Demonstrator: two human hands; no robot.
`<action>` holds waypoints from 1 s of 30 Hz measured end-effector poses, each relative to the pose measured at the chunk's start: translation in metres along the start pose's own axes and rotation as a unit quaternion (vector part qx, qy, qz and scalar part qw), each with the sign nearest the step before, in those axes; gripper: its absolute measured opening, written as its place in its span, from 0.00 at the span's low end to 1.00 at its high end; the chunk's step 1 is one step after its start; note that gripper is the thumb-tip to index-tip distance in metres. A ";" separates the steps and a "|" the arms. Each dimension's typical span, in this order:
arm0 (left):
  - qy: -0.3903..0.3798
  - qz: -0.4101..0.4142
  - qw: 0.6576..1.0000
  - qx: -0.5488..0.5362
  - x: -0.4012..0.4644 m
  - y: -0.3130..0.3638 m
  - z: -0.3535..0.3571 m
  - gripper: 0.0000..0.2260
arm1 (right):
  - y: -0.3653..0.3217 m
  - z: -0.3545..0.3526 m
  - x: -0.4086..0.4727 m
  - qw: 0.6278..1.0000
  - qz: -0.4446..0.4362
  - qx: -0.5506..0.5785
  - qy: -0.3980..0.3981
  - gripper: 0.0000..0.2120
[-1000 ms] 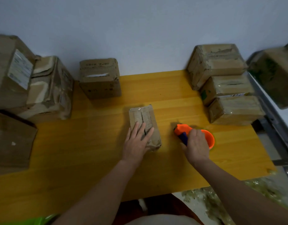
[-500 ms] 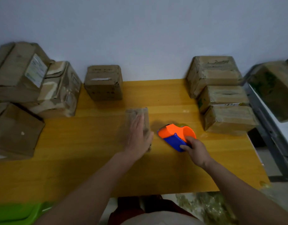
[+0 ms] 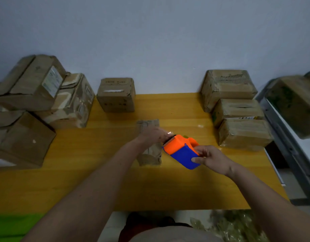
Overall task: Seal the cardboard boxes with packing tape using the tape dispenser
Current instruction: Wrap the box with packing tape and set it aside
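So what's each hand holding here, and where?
Right hand grips the tape dispenser by its blue rear end. Left hand reaches its toothed front; any hold is too blurred to tell.

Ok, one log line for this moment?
right hand: grips tape dispenser | left hand: at dispenser's toothed edge, blurred | small box: on table

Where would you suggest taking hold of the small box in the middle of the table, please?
Probably the small box is best held by its long side walls, from above at the near end. It lies flat and narrow, pointing away from the person, and the left hand and tape dispenser crowd its middle.
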State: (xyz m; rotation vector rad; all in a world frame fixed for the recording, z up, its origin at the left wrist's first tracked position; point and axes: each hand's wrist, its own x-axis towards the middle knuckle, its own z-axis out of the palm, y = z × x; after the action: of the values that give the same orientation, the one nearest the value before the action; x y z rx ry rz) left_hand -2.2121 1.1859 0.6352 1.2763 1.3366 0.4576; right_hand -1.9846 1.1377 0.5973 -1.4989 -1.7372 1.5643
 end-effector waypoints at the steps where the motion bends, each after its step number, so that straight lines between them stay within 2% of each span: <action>1: -0.005 -0.001 1.000 -0.007 -0.003 0.000 -0.001 0.11 | -0.001 -0.001 0.001 1.000 0.017 0.011 -0.009 0.02; 3: -0.005 -0.039 0.998 -0.053 -0.006 -0.004 -0.002 0.08 | -0.004 -0.002 0.001 0.998 0.052 0.030 -0.030 0.05; 5: -0.014 -0.065 0.994 -0.085 -0.008 -0.012 -0.003 0.12 | -0.008 -0.001 0.000 0.995 0.072 0.033 -0.052 0.10; 8: 0.002 -0.055 0.994 -0.099 -0.013 -0.024 -0.003 0.08 | -0.013 0.004 -0.002 0.993 0.080 0.053 -0.074 0.15; 10: 0.051 -0.050 0.989 -0.130 -0.015 -0.031 -0.003 0.05 | -0.020 0.011 -0.001 0.990 0.080 0.067 -0.090 0.15; 13: 0.144 -0.042 0.975 -0.166 -0.016 -0.046 0.001 0.09 | -0.030 0.021 0.005 0.988 0.084 0.075 -0.104 0.18; 16: 0.212 -0.039 0.961 -0.173 -0.022 -0.066 0.002 0.08 | -0.034 0.019 0.007 0.990 0.069 0.013 -0.121 0.21; 22: 0.279 -0.062 0.937 -0.200 -0.031 -0.096 -0.003 0.08 | -0.035 0.006 0.014 0.981 0.109 -0.058 -0.150 0.25; 25: 0.352 -0.095 0.913 -0.185 -0.030 -0.104 0.007 0.05 | -0.047 0.011 0.028 0.978 0.115 -0.104 -0.137 0.25; 27: 0.395 -0.116 0.903 -0.126 -0.029 -0.107 0.008 0.07 | -0.053 0.014 0.037 0.975 0.122 -0.142 -0.121 0.22; 30: 0.412 -0.140 0.899 -0.054 -0.029 -0.112 0.009 0.10 | -0.063 0.018 0.050 0.970 0.131 -0.171 -0.116 0.21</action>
State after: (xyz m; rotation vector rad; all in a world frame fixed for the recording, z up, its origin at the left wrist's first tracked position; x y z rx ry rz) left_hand -2.2571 1.1206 0.5501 0.7778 2.1291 0.9121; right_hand -2.0461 1.1828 0.6287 -1.8349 -2.0985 1.6906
